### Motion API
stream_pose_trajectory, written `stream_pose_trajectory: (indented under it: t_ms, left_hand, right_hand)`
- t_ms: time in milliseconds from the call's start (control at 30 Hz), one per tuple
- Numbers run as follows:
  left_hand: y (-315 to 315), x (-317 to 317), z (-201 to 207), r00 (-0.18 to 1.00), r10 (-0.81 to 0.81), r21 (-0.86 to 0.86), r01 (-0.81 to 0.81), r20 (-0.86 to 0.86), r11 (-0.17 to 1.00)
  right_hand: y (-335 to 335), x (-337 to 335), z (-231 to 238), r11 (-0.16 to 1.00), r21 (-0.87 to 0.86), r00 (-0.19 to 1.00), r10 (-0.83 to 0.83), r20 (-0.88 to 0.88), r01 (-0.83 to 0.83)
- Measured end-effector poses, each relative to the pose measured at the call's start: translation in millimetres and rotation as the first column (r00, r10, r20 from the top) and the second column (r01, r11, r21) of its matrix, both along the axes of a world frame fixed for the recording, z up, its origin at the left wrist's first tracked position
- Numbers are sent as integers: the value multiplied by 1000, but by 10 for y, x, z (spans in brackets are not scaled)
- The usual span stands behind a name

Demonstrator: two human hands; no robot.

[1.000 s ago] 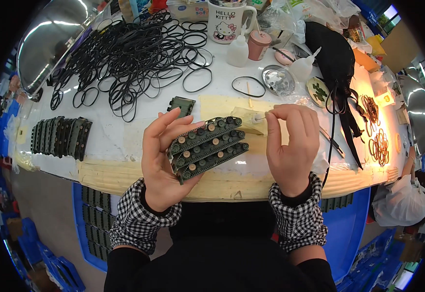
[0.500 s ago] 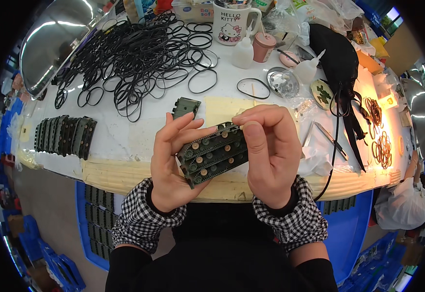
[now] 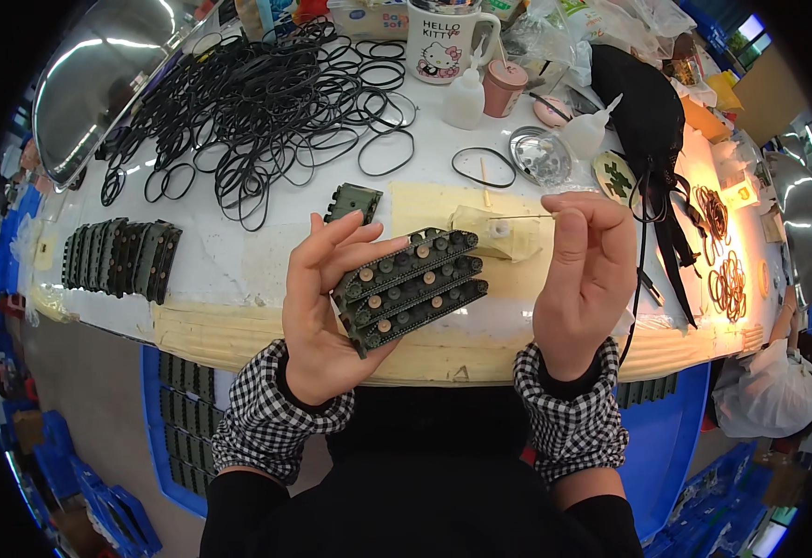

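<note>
My left hand [image 3: 318, 312] grips a bundle of dark green toy tank track parts [image 3: 415, 286] with small round wheels, some dark and some tan. They lie tilted across the palm, their far ends fanned to the right. Off to their right, my right hand [image 3: 587, 265] pinches a thin stick [image 3: 522, 218] between thumb and fingertips. Its free end points left over a crumpled pale-yellow wrapper [image 3: 492, 232] and is apart from the parts. Behind the left fingers another green toy part [image 3: 354, 202] rests on the table.
Black rubber bands [image 3: 266, 112] heap at the far left. A row of green parts [image 3: 122, 259] stands at the left. Behind are a white mug [image 3: 439, 46], squeeze bottle [image 3: 464, 98] and metal dish [image 3: 540, 155]. Blue trays [image 3: 155, 418] sit below the table edge.
My right hand has drawn away to the right from the green parts, and the thin stick now shows in its pinch. The left hand stays nearly still, holding the parts.
</note>
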State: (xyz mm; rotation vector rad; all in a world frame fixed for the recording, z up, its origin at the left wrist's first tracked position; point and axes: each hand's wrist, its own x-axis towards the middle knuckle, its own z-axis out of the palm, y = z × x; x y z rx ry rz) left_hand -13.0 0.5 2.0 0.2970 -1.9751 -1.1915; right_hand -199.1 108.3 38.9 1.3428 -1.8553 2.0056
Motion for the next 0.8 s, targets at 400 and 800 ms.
stream_pose_trajectory:
  t_ms: [400, 800]
  left_hand:
    - [-21, 14, 11, 1000, 19, -151, -15, 23, 988]
    - [-8, 3, 12, 999, 40, -133, -35, 34, 991]
  right_hand:
    - [141, -77, 79, 969, 76, 856, -169, -489, 234]
    - [-35, 318, -58, 947, 10, 947, 319, 38, -320]
